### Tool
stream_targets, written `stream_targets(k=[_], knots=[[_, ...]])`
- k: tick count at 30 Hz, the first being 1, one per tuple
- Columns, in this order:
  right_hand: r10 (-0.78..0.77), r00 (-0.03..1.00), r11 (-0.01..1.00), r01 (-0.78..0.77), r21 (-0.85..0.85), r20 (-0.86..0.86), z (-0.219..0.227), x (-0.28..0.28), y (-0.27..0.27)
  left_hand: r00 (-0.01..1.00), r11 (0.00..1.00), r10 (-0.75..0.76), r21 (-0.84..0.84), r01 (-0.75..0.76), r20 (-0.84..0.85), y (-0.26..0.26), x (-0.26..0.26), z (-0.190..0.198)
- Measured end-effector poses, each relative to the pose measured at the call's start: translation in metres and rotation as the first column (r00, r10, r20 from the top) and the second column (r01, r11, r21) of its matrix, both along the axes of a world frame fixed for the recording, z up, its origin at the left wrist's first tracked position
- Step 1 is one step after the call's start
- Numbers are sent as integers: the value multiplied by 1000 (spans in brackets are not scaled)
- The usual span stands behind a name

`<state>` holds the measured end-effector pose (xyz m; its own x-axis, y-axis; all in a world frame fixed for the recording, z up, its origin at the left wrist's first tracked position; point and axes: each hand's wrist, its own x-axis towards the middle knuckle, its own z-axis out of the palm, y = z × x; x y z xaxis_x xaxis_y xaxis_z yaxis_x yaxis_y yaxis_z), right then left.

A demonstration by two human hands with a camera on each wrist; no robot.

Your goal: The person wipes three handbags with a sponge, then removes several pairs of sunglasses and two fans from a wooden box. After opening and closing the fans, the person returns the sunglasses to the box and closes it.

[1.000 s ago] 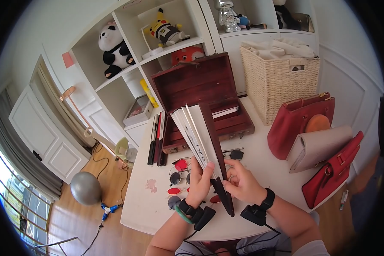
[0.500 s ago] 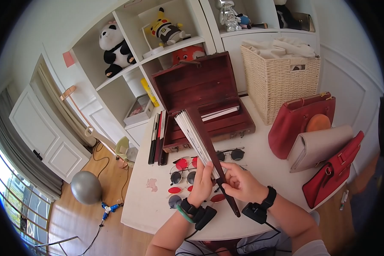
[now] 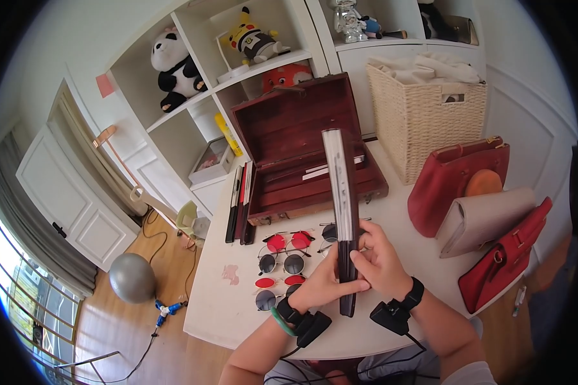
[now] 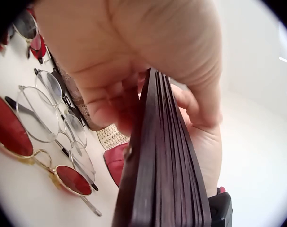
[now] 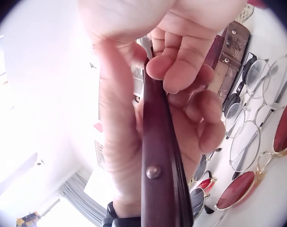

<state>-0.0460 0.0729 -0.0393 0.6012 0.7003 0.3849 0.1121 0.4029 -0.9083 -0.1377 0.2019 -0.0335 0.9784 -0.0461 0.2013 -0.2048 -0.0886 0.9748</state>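
A large folding fan with pale folded paper and dark wooden sticks stands nearly upright over the table, folded together. My left hand grips its lower part, the thumb lying across the sticks. On the other side my right hand holds it too, fingers curled about the wood. Bundled stick edges of the fan face the left wrist view, while a round rivet shows on the fan's guard in the right wrist view. Rows of sunglasses with red, dark and clear lenses lie beneath the hands.
Behind stands an open dark red suitcase with slim white-edged items inside. Several slim folded fans lie at its left. To the right are a wicker basket, a red handbag, a beige bag and another red bag.
The fan's slightly spread paper has come together into a narrow stack. The fan has swung from leaning left to nearly upright, and the left hand has moved right around its lower part.
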Motion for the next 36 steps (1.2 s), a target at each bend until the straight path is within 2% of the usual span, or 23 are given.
stream_targets(k=[2,4,5,6,8,9,10,13,14,15,16,17,18,19,20,22,23,25,30,32,33,35,36], knots=[[-23,997,1000,22,-12,-72,5,2,-5,998,999,-39,-18,38,-54,-3,-1,9],[-46,999,999,46,16,-18,-7,9,2,978,994,104,59,-94,-183,0,-3,7],[-71,997,997,69,46,34,-11,11,5,978,972,204,127,-197,-46,2,-1,1],[-70,997,997,68,46,36,-8,10,4,978,972,205,126,-198,-44,5,1,-2],[-66,996,998,67,-7,62,-2,7,1,877,838,440,263,-479,195,12,0,-5],[-63,996,998,64,-7,66,-1,7,0,850,792,481,311,-526,213,14,-2,2],[-55,994,998,58,-34,92,-1,7,0,848,790,483,310,-529,216,20,-1,2],[-33,993,997,41,-72,113,0,8,-2,723,731,643,78,-678,252,46,-4,8],[-22,994,996,31,-82,107,0,8,-3,658,667,669,113,-737,345,65,-6,5],[-24,994,996,32,-81,105,1,9,-3,643,650,696,100,-753,320,82,-11,9],[-21,994,996,30,-88,103,2,10,-4,594,582,718,156,-798,362,106,-14,8],[-19,995,995,29,-95,100,3,10,-4,580,540,743,213,-814,334,128,-19,13],[-23,995,995,31,-91,95,2,10,-4,555,519,781,195,-832,286,151,-23,14],[-32,993,995,42,-93,116,1,10,-4,510,441,797,267,-857,322,181,-25,11],[-38,990,994,52,-96,137,1,10,-3,449,289,772,381,-878,450,224,-25,-5],[-42,988,993,58,-106,148,1,9,-3,454,167,732,513,-842,507,278,-27,-18],[-46,986,991,66,-120,162,1,8,-3,453,165,732,513,-842,508,280,-26,-16],[-48,985,990,69,-122,169,0,9,-3,425,197,871,617,-762,247,283,-24,-11],[-58,986,987,81,-142,155,-1,13,-3,353,168,908,574,-801,228,316,-8,-48],[-64,990,988,80,-129,129,-2,13,-2,361,264,929,534,-803,84,325,-4,-60],[-67,990,988,84,-130,125,-3,14,-3,365,268,927,537,-800,81,325,-2,-61],[-24,985,981,56,-184,173,-3,16,-3,384,186,919,760,-623,90,324,1,-62],[-25,985,981,57,-184,170,-4,16,-3,386,187,918,762,-620,88,322,3,-63]])
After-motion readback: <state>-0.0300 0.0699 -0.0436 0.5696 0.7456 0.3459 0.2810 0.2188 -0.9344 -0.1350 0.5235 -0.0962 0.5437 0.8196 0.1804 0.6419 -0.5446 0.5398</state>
